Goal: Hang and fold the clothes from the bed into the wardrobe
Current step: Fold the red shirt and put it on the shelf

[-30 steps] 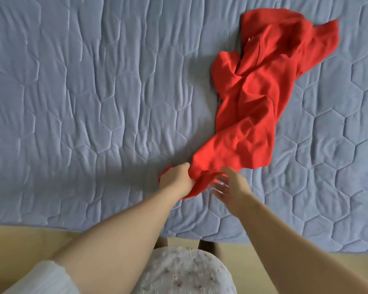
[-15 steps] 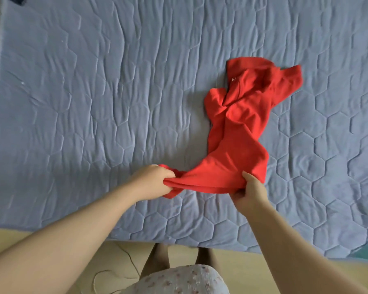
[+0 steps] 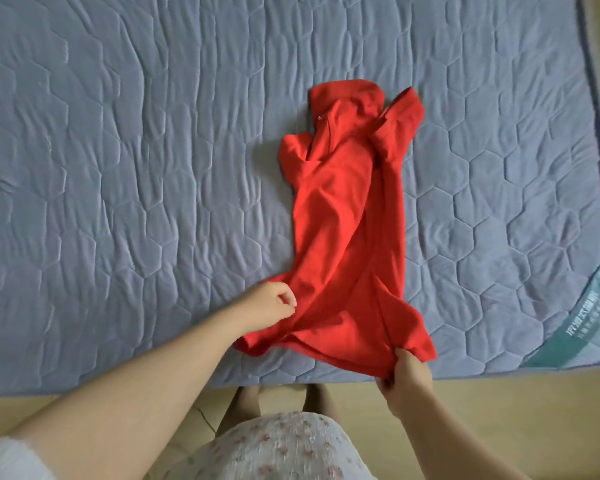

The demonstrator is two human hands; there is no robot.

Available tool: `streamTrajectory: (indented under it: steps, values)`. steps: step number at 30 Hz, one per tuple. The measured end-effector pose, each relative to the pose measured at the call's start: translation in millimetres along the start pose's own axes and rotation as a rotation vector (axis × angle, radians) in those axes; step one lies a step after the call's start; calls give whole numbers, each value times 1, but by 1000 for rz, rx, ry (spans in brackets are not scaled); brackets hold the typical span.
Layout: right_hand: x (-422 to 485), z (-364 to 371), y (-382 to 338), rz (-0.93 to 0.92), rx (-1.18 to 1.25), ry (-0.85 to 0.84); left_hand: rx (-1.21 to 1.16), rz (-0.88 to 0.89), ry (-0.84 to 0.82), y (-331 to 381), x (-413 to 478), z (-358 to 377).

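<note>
Right hand [image 3: 405, 374] pinches the near hem of the red cloth garment [image 3: 340, 216] on the grey-blue quilted bed [image 3: 136, 168]. Left hand [image 3: 272, 303] curls against its left edge, grip unclear.

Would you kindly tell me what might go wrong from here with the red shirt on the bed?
1. The red shirt is twisted, its sleeves bunched at the far end; folding it now would likely set creases.
2. The right hand pinches the hem corner near the edge of the mattress; a pull may drag the hem off.
3. Whether the left hand holds the hem is unclear, so a one-sided tug could skew it.
</note>
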State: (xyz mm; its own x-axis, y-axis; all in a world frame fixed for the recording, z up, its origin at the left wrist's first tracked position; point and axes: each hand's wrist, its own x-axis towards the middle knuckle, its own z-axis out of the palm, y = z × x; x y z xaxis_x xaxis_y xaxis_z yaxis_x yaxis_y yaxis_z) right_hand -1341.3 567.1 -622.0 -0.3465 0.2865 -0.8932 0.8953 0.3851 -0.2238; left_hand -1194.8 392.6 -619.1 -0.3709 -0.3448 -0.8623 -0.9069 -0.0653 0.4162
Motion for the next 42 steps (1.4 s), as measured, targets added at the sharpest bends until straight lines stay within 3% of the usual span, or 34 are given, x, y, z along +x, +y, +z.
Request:
streamTrajectory:
  steps: [10, 16, 20, 24, 27, 32, 36, 39, 42]
  values:
    - [40, 49, -67, -396, -455, -34, -30, -83, 157, 45, 62, 4]
    - [74, 95, -110, -516, -691, -34, -141, -79, 117, 60, 101, 6]
    - [84, 112, -133, -461, -539, -182, -318, -97, 95, 60, 106, 0]
    - [57, 118, -138, -496, -392, -371, -542, -147, 234, 55, 106, -18]
    - [30, 124, -123, -587, -486, -563, -640, -105, 269, 62, 102, -31]
    - [-16, 121, -90, -396, -750, -881, -792, -8, 260, 81, 97, -41]
    - [-31, 117, -75, -315, -935, -1050, -549, -80, 221, 64, 94, -40]
    - [-31, 117, -72, -278, -839, -958, -495, -93, 267, 47, 86, -44]
    - [-22, 122, -72, -39, -389, -657, -612, -19, 131, 35, 68, -52]
